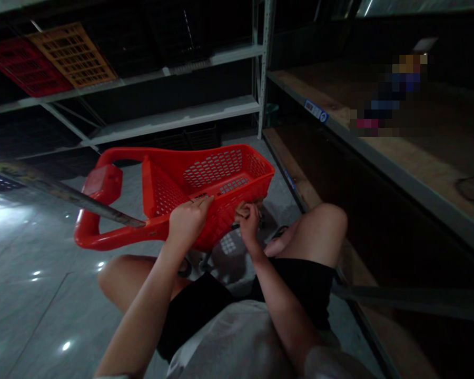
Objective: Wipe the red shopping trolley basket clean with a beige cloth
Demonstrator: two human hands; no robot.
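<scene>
A red plastic shopping cart (205, 210) with perforated basket walls stands on the floor in front of my knees. My left hand (187, 221) is closed over the near top rim of its basket. Lower and further right, my right hand (250, 223) pinches a crumpled brown cloth (243, 209) against the outside of the basket, near its front lower end. Part of the cloth is hidden behind my fingers. The basket's inside shows bare red mesh, and the push handle (87, 231) points left.
Grey metal shelving (181, 113) runs behind the cart, with a red crate (26, 66) and a yellow crate (73, 55) above. On the right are wooden-topped shelves (379, 152) with a blurred patch. A metal pole (67, 192) slants in from the left above the grey tiled floor (35, 295).
</scene>
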